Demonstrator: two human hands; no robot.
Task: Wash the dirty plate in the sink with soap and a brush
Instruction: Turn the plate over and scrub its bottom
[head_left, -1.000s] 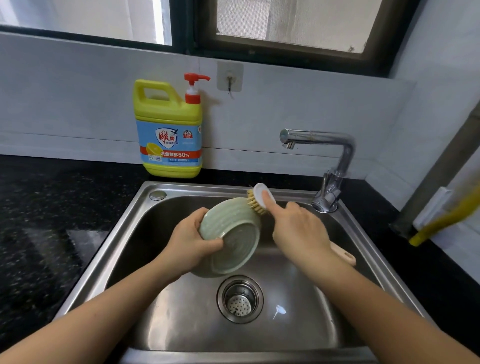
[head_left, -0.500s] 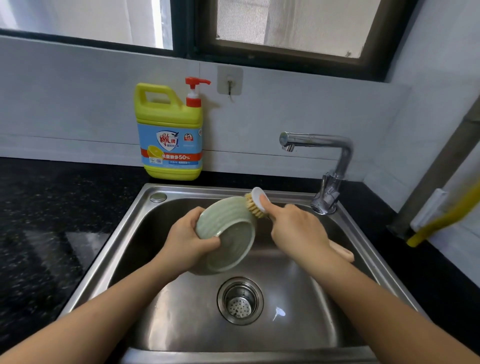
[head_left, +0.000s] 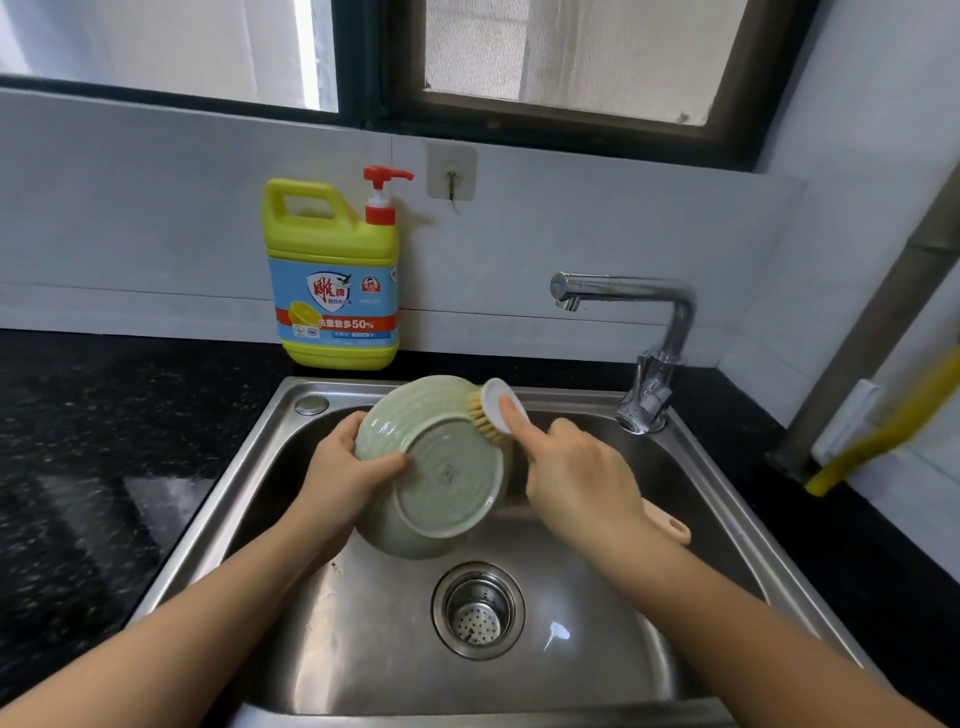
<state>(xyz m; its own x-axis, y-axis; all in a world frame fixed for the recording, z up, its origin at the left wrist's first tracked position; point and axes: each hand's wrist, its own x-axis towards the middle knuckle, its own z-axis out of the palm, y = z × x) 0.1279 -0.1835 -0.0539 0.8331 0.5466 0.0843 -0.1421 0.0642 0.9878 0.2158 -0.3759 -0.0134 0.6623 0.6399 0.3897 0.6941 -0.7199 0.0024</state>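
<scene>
A pale green ribbed plate (head_left: 441, 478) is held tilted over the steel sink (head_left: 363, 649), its underside facing me. My left hand (head_left: 345, 475) grips its left rim, thumb on the base. My right hand (head_left: 582, 480) holds a dish brush (head_left: 493, 413) with a white head and tan bristles; the forefinger presses on the head. The bristles touch the plate's upper right rim. The brush's wooden handle end sticks out below my wrist. A yellow soap bottle (head_left: 335, 280) with a red pump stands behind the sink.
A chrome tap (head_left: 652, 338) rises at the sink's back right; no water runs from it. The drain strainer (head_left: 478, 610) sits in the basin floor. Black stone counter (head_left: 88, 467) flanks both sides. A yellow hose (head_left: 883, 431) hangs at the right wall.
The plate has turned so its underside faces me more fully. The brush has shifted slightly along the plate's upper right rim.
</scene>
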